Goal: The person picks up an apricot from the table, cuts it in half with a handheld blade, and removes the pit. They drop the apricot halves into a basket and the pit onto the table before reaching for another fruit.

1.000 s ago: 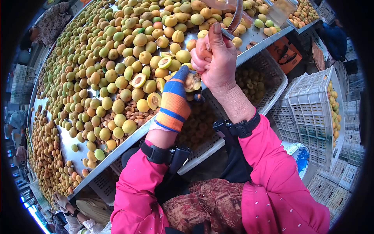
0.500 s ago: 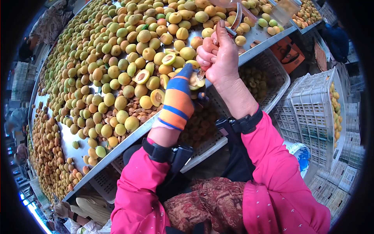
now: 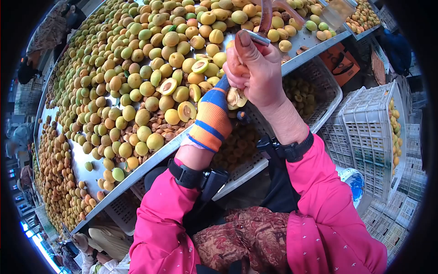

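My left hand [image 3: 212, 116], in an orange and blue striped knitted glove, is closed on a cut apricot [image 3: 236, 97] at the table's near edge. The apricot's pale inside faces up. My bare right hand [image 3: 258, 73] is closed just above and right of it, the thumb pressed along a tool with a metal end [image 3: 256, 37]. The rest of that tool is hidden in the fist. Halved apricots [image 3: 168, 86] showing their brown stones lie beside my left hand, among whole yellow-green apricots [image 3: 143, 116].
Loose brown apricot stones [image 3: 166, 125] lie near the metal table edge [image 3: 150, 157]. Below it stand crates of fruit [image 3: 326, 107]. At right are a stacked white crate [image 3: 367, 123], a bucket [image 3: 353, 180] and an orange box [image 3: 340, 64]. Another person's arm [image 3: 91, 253] is at lower left.
My right hand has turned and shifted slightly down, its thumb now lying along the tool's metal end. My left hand stays closed on the cut apricot, nearly in place.
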A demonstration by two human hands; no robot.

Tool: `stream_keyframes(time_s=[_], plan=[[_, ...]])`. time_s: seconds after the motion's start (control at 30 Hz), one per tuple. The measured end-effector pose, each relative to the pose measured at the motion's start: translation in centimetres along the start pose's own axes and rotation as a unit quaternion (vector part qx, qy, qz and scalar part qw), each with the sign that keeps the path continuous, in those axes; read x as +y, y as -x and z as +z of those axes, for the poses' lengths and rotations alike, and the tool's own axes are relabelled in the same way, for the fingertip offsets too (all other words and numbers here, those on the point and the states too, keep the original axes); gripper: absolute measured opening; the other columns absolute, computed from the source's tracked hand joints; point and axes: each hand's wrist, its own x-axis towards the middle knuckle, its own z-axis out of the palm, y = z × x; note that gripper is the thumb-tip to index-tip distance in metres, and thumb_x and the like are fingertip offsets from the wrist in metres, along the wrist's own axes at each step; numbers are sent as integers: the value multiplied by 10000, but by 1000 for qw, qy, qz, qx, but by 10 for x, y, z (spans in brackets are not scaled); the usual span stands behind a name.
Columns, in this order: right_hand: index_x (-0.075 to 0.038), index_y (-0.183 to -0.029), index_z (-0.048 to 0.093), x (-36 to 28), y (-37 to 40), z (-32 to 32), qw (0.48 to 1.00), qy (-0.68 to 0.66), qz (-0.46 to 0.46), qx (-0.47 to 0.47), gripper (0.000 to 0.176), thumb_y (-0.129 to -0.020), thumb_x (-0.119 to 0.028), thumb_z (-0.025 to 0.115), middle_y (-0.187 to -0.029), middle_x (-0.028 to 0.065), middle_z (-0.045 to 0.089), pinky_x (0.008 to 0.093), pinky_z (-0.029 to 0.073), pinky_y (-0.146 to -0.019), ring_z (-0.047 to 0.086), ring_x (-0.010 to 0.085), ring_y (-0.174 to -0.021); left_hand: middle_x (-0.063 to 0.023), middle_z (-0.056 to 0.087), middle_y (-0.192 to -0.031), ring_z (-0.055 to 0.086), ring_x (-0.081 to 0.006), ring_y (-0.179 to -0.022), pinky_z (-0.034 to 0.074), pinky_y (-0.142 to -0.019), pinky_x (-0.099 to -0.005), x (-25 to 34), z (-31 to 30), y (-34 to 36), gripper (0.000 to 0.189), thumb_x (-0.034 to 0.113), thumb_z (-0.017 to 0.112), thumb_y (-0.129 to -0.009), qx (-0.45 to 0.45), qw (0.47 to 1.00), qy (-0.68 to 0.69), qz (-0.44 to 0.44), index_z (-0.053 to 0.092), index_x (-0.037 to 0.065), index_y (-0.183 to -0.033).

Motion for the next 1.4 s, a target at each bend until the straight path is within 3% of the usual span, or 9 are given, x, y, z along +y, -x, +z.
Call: stream_keyframes(time_s=[0.2,0.3,0.33,0.43,0.93,1.03,1.13,1.33,1.4], plan=[[-101,-651,400,5,1,19,992,100,-69,30,359,-915,-323,500,-481,-33,284,227,191,-361,237,56,-377,-10,563,-817,563,-114,-676,450,-559,-221,-11,-25,4,222,47,556,-810,-164,811,-435,356,500,72,-1023],[-127,-659,399,7,-1,4,998,33,-45,21,354,-913,-356,494,-481,-36,282,223,190,-360,238,55,-376,15,540,-840,507,-62,-639,416,-530,-195,-11,-27,-9,347,-95,557,-754,-220,953,-173,114,484,75,-1047],[-145,-654,388,8,-5,-3,998,-14,-34,42,376,-904,-407,487,-478,-38,269,224,186,-359,233,56,-372,9,533,-778,482,-65,-587,411,-505,-208,-13,-15,0,247,40,570,-803,-205,892,-286,284,492,74,-1035],[-150,-636,379,8,-11,-17,978,-148,-31,145,415,-898,-462,461,-490,-52,251,231,196,-375,213,65,-379,-46,573,-806,529,-125,-602,461,-523,-276,-2,-13,-9,354,380,555,-866,-215,955,161,-127,541,62,-1019],[-47,-969,551,29,0,-3,835,546,25,-63,354,-736,-271,695,-761,112,621,322,497,-646,627,226,-711,-117,591,-988,568,-240,-926,471,-840,-360,30,-41,-9,301,218,578,-849,-121,970,200,67,526,45,-1090],[-50,-993,542,30,1,-3,836,546,14,-56,347,-747,-257,673,-760,113,623,328,501,-654,628,243,-715,-136,587,-1022,576,-242,-947,470,-846,-318,19,-57,-26,442,32,597,-762,-95,978,1,184,461,-1,-1181],[-40,-984,536,41,1,-7,828,560,-22,-17,303,-762,-216,645,-763,123,622,318,502,-659,631,226,-700,-144,581,-1055,584,-235,-956,472,-838,-287,18,-47,0,582,-70,578,-686,22,790,-472,390,405,-19,-1239],[-46,-963,527,25,-12,-15,986,35,51,156,137,-894,-143,459,-615,-4,417,199,303,-393,358,54,-439,-130,578,-1023,580,-231,-955,480,-867,-385,36,-37,-3,271,9,546,-847,-227,938,179,193,480,21,-1110],[-61,-1045,524,18,-17,-28,979,137,66,136,222,-904,-231,502,-613,1,424,199,320,-373,384,59,-428,-132,565,-1054,570,-244,-976,477,-872,-389,33,-45,-10,278,68,561,-854,-196,941,69,267,481,30,-1118]])
